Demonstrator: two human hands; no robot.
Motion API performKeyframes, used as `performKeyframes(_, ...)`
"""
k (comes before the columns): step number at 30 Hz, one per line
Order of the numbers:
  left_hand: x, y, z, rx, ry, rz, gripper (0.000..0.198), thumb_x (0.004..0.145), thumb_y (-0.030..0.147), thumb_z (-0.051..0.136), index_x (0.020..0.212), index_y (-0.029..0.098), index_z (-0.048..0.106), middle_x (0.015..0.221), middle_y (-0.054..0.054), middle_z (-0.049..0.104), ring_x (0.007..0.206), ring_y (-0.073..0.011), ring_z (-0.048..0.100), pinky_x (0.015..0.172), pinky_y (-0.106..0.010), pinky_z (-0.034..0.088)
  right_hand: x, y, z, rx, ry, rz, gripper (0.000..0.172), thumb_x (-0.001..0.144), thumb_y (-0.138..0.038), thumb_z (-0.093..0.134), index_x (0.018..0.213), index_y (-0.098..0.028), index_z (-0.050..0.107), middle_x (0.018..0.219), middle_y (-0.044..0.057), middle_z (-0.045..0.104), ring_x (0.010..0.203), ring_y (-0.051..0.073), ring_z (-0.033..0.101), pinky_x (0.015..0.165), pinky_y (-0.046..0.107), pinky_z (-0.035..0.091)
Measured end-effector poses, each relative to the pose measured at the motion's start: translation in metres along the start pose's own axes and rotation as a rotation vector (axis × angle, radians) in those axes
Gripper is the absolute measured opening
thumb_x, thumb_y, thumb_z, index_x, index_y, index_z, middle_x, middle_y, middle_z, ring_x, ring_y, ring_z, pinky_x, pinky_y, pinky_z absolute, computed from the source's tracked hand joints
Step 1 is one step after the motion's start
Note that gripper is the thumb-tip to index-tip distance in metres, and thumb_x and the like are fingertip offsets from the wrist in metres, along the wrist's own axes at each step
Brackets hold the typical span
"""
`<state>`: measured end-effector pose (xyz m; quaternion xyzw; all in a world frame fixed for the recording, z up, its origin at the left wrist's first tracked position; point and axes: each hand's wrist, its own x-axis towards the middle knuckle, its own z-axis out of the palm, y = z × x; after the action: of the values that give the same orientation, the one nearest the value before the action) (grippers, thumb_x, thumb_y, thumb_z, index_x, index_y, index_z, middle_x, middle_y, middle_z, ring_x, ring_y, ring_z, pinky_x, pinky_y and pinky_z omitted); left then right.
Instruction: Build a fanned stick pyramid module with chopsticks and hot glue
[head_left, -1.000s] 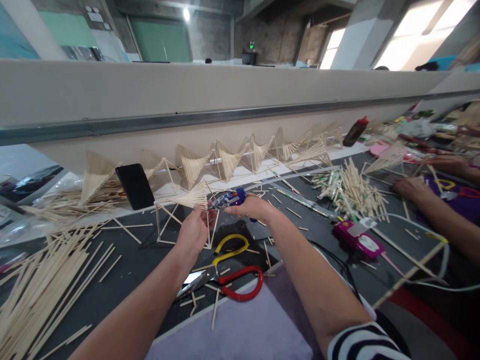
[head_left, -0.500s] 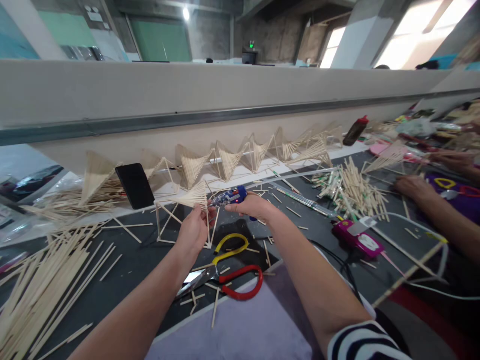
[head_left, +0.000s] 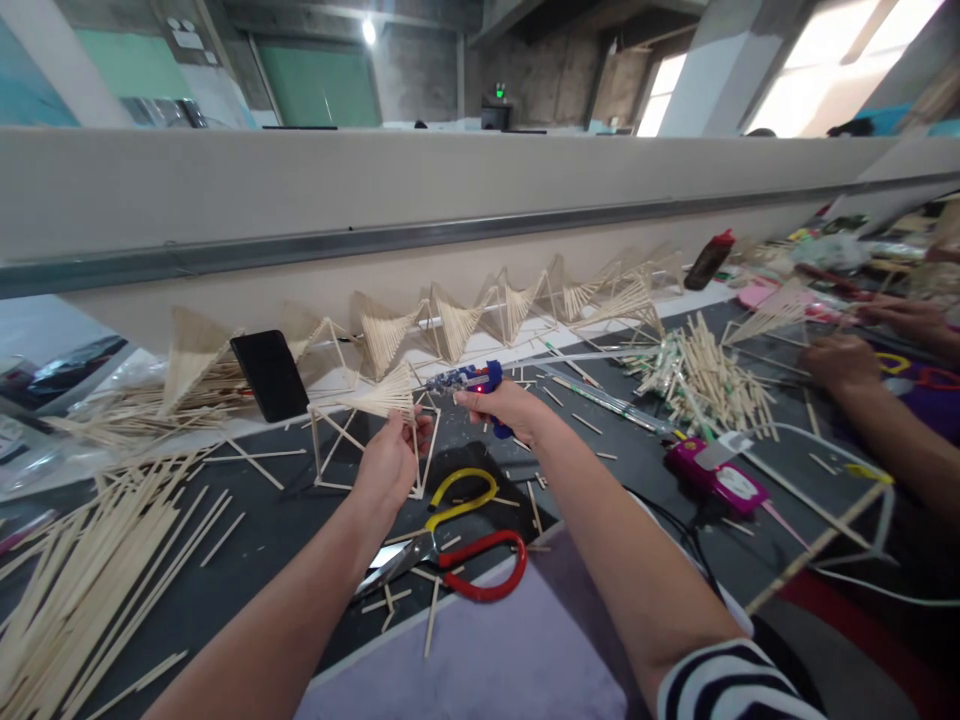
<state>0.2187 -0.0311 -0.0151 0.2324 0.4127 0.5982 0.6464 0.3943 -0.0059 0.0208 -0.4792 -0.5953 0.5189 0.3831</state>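
Observation:
My left hand (head_left: 394,450) is closed on the right side of a small stick frame (head_left: 330,482), whose top carries a fan of thin wooden sticks (head_left: 382,398). In my right hand (head_left: 506,408) is a blue glue gun (head_left: 465,378) with a small red light lit. Its nozzle points left, close to the upper right corner of the frame; whether it touches cannot be made out. Scissors (head_left: 484,570) with one yellow and one red handle lie just in front of the frame, blades toward my left forearm.
Long loose sticks (head_left: 90,590) spread at the left. A black phone (head_left: 270,375) leans behind the frame, beside a row of finished stick models (head_left: 457,325). To the right are a pile of short sticks (head_left: 720,380), a magenta power strip (head_left: 716,478) and another person's hand (head_left: 836,365).
My right hand and the glue gun have shifted slightly right and up, drawing the nozzle back a little from the frame. My left hand stays almost in place. The other person's hand has moved slightly.

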Motion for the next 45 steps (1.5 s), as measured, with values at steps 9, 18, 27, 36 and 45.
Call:
performKeyframes(9,0.004,-0.003,-0.004,0.002,0.005,0.011,0.026,0.088,0.029,0.044,0.087,0.012,0.063,0.071,-0.006,0.065,0.066,-0.0115,0.06,0.062,-0.022,0.046,-0.002,-0.013,0.005,0.288,0.048,-0.051,0.039,0.06,-0.051,0.072,0.059,-0.014,0.058,0.052,0.001,0.059,0.045,0.008,0.044,0.044,0.021,0.031)
performKeyframes(18,0.002,-0.002,-0.005,0.073,-0.002,-0.013,0.027,0.088,0.032,0.043,0.087,0.015,0.064,0.074,-0.006,0.066,0.063,-0.0122,0.06,0.06,-0.024,0.044,-0.003,-0.014,0.009,0.292,0.085,-0.024,0.037,0.059,-0.048,0.073,0.056,-0.014,0.059,0.049,0.0,0.058,0.043,0.007,0.042,0.044,0.022,0.03)
performKeyframes(27,0.0,-0.004,-0.005,0.116,0.023,0.02,0.028,0.086,0.034,0.045,0.086,0.015,0.064,0.071,-0.004,0.064,0.054,-0.0103,0.056,0.053,-0.022,0.04,-0.003,-0.013,0.01,0.272,0.086,-0.032,0.035,0.061,-0.046,0.072,0.055,-0.014,0.059,0.049,0.001,0.057,0.044,0.008,0.043,0.044,0.022,0.031)
performKeyframes(36,0.001,-0.005,-0.003,0.102,0.04,0.015,0.027,0.086,0.035,0.046,0.083,0.014,0.063,0.068,-0.004,0.064,0.056,-0.011,0.057,0.058,-0.023,0.042,-0.004,-0.01,0.005,0.095,0.068,-0.009,0.033,0.064,-0.046,0.069,0.059,-0.015,0.059,0.053,0.002,0.059,0.045,0.008,0.042,0.045,0.022,0.032)
performKeyframes(45,0.003,-0.005,-0.005,0.077,0.032,0.005,0.023,0.086,0.032,0.047,0.083,0.015,0.063,0.068,-0.003,0.064,0.055,-0.0104,0.057,0.057,-0.023,0.043,-0.006,-0.007,0.004,-0.214,0.044,0.007,0.036,0.064,-0.053,0.066,0.065,-0.017,0.065,0.056,0.002,0.062,0.049,0.01,0.047,0.045,0.022,0.034)
